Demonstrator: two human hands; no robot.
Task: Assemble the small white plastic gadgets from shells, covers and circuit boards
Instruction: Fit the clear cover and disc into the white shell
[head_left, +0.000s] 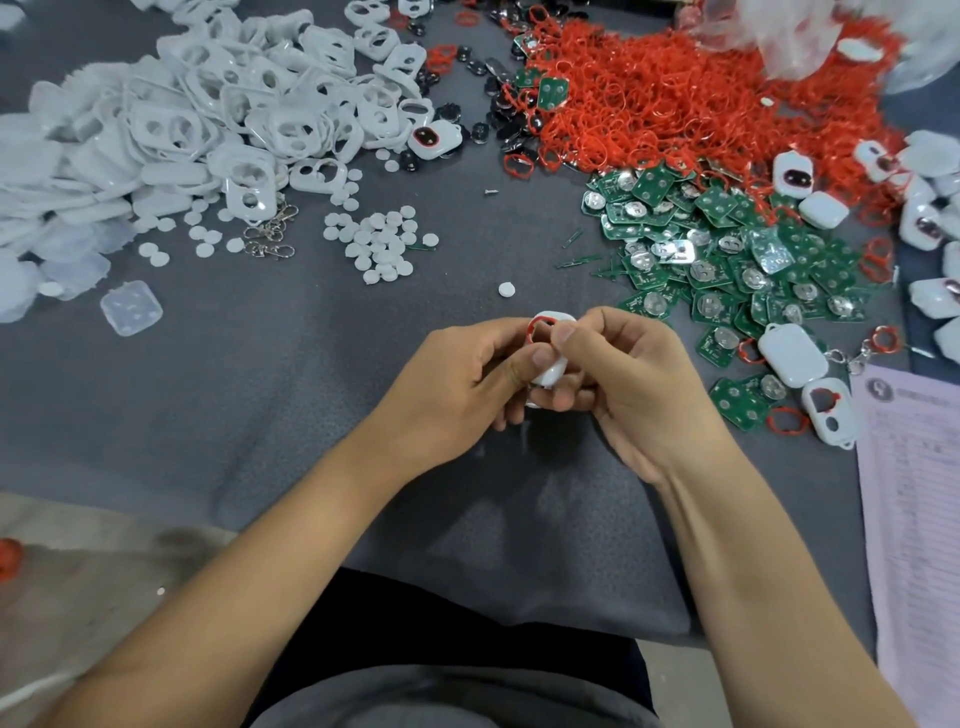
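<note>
Above the grey cloth, near the middle of the view, a white shell fitted with a red ring is being held between both hands. It is being pinched by the curled fingers of the left hand and of the right hand, thumbs on top; what is being pressed in is possibly hidden. Green circuit boards are being kept heaped to the right, white covers to the far left, red rings beyond.

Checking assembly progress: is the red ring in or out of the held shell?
In: the red ring lines the white shell's opening, between both hands.
</note>
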